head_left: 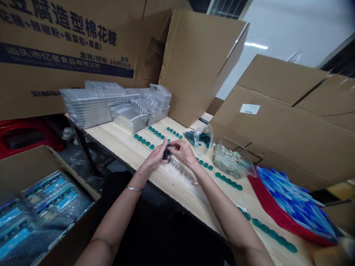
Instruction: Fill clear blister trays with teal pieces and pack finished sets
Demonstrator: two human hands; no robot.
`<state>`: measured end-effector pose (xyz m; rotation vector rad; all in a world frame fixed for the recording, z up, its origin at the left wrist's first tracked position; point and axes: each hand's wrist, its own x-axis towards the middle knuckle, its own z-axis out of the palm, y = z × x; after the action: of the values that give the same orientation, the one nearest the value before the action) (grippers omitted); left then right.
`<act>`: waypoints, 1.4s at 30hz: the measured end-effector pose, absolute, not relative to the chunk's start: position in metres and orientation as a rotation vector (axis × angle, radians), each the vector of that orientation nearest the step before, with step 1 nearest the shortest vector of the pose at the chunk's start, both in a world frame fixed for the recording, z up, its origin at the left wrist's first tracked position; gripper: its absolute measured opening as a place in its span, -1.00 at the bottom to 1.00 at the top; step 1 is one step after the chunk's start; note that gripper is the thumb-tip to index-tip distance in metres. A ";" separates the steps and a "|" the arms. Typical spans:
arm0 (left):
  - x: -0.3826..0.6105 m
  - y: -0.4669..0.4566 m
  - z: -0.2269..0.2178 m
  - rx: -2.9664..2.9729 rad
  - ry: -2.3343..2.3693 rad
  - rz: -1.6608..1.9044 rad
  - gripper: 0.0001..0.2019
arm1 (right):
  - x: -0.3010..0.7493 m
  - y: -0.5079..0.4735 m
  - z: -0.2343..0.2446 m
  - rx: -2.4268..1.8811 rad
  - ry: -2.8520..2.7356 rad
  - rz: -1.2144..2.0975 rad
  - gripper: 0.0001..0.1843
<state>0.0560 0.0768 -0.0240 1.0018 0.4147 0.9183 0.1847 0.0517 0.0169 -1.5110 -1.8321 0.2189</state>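
Open tabletop (111, 138) left of the hands (172, 153); tray stack (91, 107) behind, plastic bags (230, 162) and red basin (273, 214) rightward.

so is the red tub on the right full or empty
Full: the red tub is piled with blue and white packets that hide its inside up to the rim.

Both bare forearms reach forward, converging just past the near edge of the desk (119, 138). The left grip (157, 156) and right grip (183, 152) meet fingertip to fingertip, fingers curled, pinching one small dark piece (167, 152) between them.
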 end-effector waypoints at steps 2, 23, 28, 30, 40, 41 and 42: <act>0.058 0.075 -0.024 1.043 0.438 0.937 -0.46 | 0.186 0.054 0.009 -1.525 -1.719 0.331 -0.80; 0.060 0.076 -0.028 1.184 0.516 0.758 -0.63 | 0.215 0.022 0.004 -1.433 -1.802 0.301 -0.77; 0.050 0.082 -0.023 1.276 0.621 0.834 -0.67 | 0.222 0.014 -0.006 -1.530 -1.963 0.239 -0.81; 0.047 0.083 -0.020 1.258 0.615 0.864 -0.68 | 0.224 0.014 -0.013 -1.540 -2.045 0.225 -0.82; 0.044 0.083 -0.021 1.119 0.494 0.888 -0.64 | 0.222 0.021 -0.029 -1.518 -2.244 0.200 -0.82; 0.045 0.083 -0.022 1.069 0.469 0.895 -0.63 | 0.220 0.021 -0.029 -1.524 -2.270 0.182 -0.83; 0.047 0.083 -0.023 1.014 0.447 0.903 -0.61 | 0.218 0.021 -0.028 -1.530 -2.295 0.162 -0.84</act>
<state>0.0467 0.0831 -0.0227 1.0144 0.4467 0.9029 0.2180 0.0210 -0.0282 -1.5298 -2.2951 0.1619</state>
